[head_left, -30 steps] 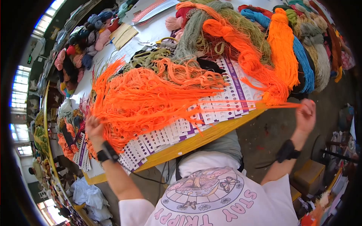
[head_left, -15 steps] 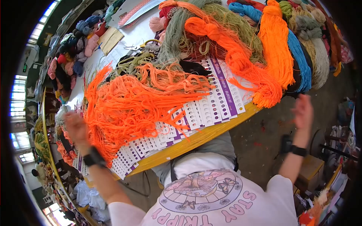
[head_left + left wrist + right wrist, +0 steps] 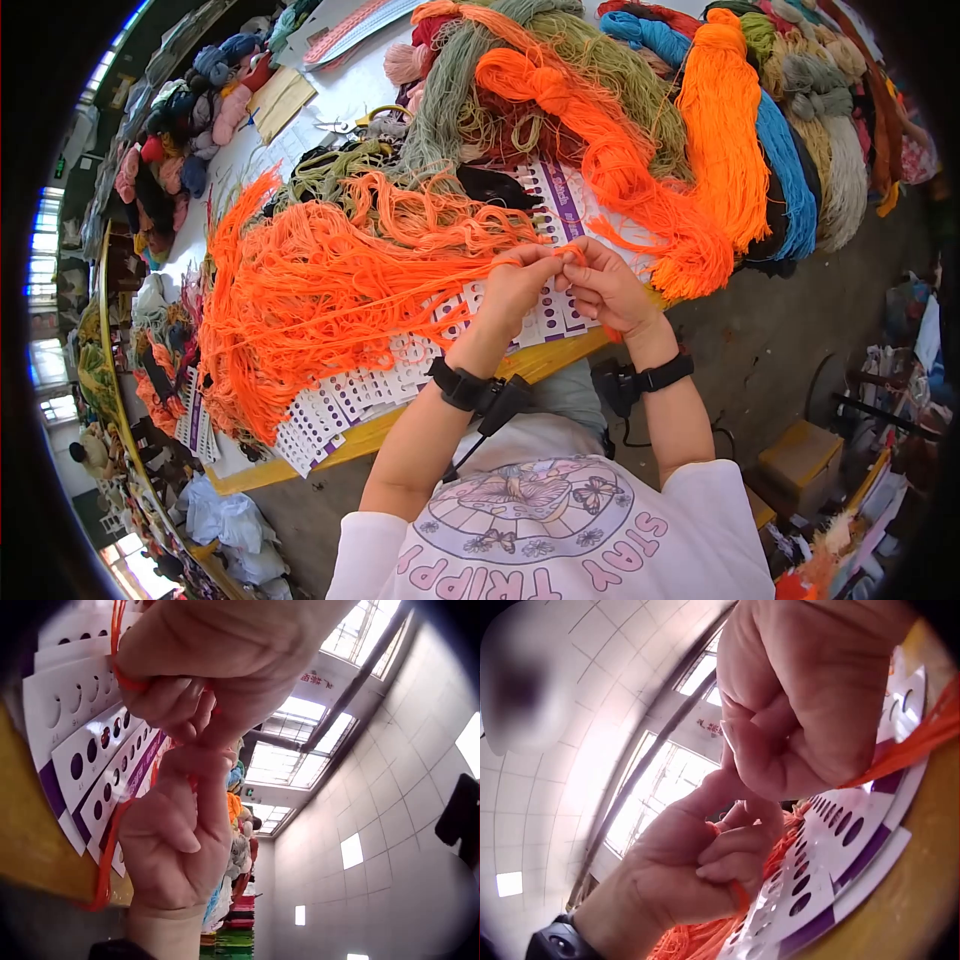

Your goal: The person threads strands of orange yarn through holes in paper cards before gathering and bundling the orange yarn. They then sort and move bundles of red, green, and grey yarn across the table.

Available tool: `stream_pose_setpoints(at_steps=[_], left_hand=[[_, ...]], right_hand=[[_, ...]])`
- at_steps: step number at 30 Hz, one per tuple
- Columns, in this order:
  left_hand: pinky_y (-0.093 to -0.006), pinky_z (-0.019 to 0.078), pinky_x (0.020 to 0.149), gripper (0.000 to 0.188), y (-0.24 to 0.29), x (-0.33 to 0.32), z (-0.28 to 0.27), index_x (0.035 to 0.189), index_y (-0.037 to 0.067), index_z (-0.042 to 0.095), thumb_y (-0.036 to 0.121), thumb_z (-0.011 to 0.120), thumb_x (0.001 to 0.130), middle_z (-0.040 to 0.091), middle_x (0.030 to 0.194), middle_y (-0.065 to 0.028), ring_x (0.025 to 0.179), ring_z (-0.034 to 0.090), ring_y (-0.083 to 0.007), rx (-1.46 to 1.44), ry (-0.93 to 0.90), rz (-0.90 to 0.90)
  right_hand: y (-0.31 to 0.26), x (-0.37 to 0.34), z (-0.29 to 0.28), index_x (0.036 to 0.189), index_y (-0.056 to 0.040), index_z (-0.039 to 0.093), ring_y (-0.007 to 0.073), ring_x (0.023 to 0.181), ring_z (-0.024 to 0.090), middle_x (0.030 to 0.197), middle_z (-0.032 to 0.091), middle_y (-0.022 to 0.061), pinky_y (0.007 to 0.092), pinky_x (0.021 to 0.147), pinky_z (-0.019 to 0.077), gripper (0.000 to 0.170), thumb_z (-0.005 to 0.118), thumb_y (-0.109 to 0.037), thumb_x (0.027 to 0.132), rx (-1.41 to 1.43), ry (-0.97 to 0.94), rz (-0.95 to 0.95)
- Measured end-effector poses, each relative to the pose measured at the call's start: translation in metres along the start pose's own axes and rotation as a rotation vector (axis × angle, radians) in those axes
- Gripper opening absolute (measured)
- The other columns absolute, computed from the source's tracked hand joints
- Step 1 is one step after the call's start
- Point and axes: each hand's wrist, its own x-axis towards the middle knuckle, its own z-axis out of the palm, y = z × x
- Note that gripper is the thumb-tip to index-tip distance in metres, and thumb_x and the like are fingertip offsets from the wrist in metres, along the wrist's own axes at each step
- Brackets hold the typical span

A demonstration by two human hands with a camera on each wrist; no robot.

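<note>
Both hands meet over the table's front edge in the head view, fingertips right against each other. My left hand (image 3: 518, 292) pinches thin orange yarn strands (image 3: 430, 285) that run leftward to a large tangled orange yarn pile (image 3: 290, 290). My right hand (image 3: 610, 288) pinches the strands just beside it, and loose orange yarn (image 3: 110, 851) hangs past that hand in the left wrist view. In the right wrist view, an orange strand loops around the left hand's (image 3: 705, 862) curled fingers. The exact pinch point is hidden between the fingers.
White punched cards (image 3: 370, 370) with purple bands lie under the pile, along the yellow table edge (image 3: 400, 428). Orange (image 3: 730, 130), blue and olive yarn hanks crowd the back right. Scissors (image 3: 345, 125) lie behind the pile. A cardboard box (image 3: 800, 460) stands on the floor at right.
A second ago orange strands stretched taut to the right hand; half a second ago the hands were wide apart. Both have now come together at the middle, pinching orange strands.
</note>
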Motion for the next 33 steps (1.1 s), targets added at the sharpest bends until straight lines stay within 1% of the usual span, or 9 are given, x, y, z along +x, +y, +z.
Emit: stream_pose_setpoints(at_steps=[3,6,8,9,11,18,24,30,33], left_hand=[[-0.0165,0.028,0.042,0.009,-0.004,0.001,0.003,0.084,0.007,0.058,0.012,0.058,0.076,0.054,0.063,0.0028,0.049,0.038,-0.0017,0.119,0.161,0.121],[-0.0177,0.0343,0.048,0.011,-0.02,0.0,0.001,0.084,0.004,0.057,0.011,0.058,0.076,0.055,0.067,0.0012,0.054,0.044,-0.0037,0.301,0.275,0.24],[-0.0184,0.0376,0.053,0.013,-0.026,-0.003,0.004,0.084,0.001,0.056,0.011,0.059,0.076,0.055,0.07,0.0001,0.058,0.047,-0.0049,0.429,0.36,0.33],[-0.0191,0.0384,0.054,0.014,-0.027,-0.002,0.005,0.084,0.0,0.056,0.012,0.059,0.077,0.056,0.071,-0.0004,0.059,0.047,-0.0054,0.378,0.355,0.281],[-0.0205,0.0399,0.057,0.016,-0.017,-0.005,0.009,0.084,-0.001,0.056,0.013,0.06,0.077,0.057,0.074,-0.0016,0.061,0.049,-0.0065,0.275,0.346,0.184],[-0.0211,0.0372,0.047,0.015,-0.007,0.012,0.007,0.083,-0.001,0.057,0.014,0.058,0.08,0.055,0.065,-0.0001,0.052,0.045,-0.0066,0.64,0.315,0.195],[-0.0192,0.0305,0.038,0.013,-0.009,0.016,0.0,0.086,0.002,0.059,0.013,0.055,0.082,0.055,0.064,0.0006,0.044,0.038,-0.0033,0.05,0.133,0.095],[-0.0188,0.0313,0.038,0.019,-0.013,0.017,0.003,0.094,0.001,0.06,0.014,0.057,0.082,0.056,0.067,0.0001,0.044,0.039,-0.0036,0.083,0.206,0.026],[-0.0193,0.0352,0.043,0.019,-0.018,0.022,0.003,0.091,-0.001,0.06,0.015,0.058,0.08,0.058,0.068,-0.0008,0.049,0.045,-0.0051,0.23,0.253,0.125]], right_hand=[[-0.01,0.005,0.009,0.092,-0.0087,0.057,0.0043,0.044,0.043,0.066,0.059,0.0018,0.0203,0.041,0.0369,0.009,0.055,-0.01,0.083,-0.562,0.239,-0.101],[-0.006,0.011,0.012,0.084,-0.0046,0.061,0.0111,0.051,0.051,0.067,0.06,0.0074,0.0257,0.048,0.0413,0.009,0.057,-0.01,0.079,-1.16,0.382,-0.345],[-0.002,0.017,0.002,0.083,-0.0029,0.062,0.0148,0.055,0.054,0.066,0.059,0.009,0.028,0.052,0.0424,0.012,0.058,-0.011,0.076,-1.225,0.469,-0.395],[-0.001,0.019,-0.003,0.082,-0.0021,0.062,0.0167,0.056,0.055,0.065,0.058,0.0098,0.0291,0.054,0.0429,0.013,0.058,-0.012,0.075,-1.256,0.516,-0.422],[-0.001,0.02,-0.006,0.083,-0.0021,0.062,0.0167,0.056,0.055,0.063,0.058,0.0099,0.0286,0.054,0.0427,0.015,0.058,-0.013,0.074,-1.213,0.525,-0.418],[-0.002,0.019,-0.007,0.08,-0.0016,0.062,0.0151,0.054,0.056,0.06,0.058,0.0072,0.0265,0.052,0.043,0.015,0.06,-0.014,0.072,-0.995,0.584,-0.289],[0.0,0.021,-0.002,0.08,-0.0024,0.063,0.0124,0.058,0.055,0.062,0.058,0.0061,0.0258,0.053,0.0428,0.015,0.062,-0.014,0.071,-1.077,0.568,-0.349],[-0.006,0.02,-0.005,0.083,-0.0023,0.064,0.0109,0.058,0.054,0.064,0.059,0.0056,0.0244,0.053,0.0428,0.015,0.063,-0.013,0.073,-1.048,0.412,-0.366],[-0.007,0.02,-0.003,0.084,-0.0002,0.064,0.0088,0.055,0.053,0.064,0.059,0.0045,0.0218,0.051,0.0421,0.015,0.064,-0.011,0.074,-0.866,0.393,-0.295]])
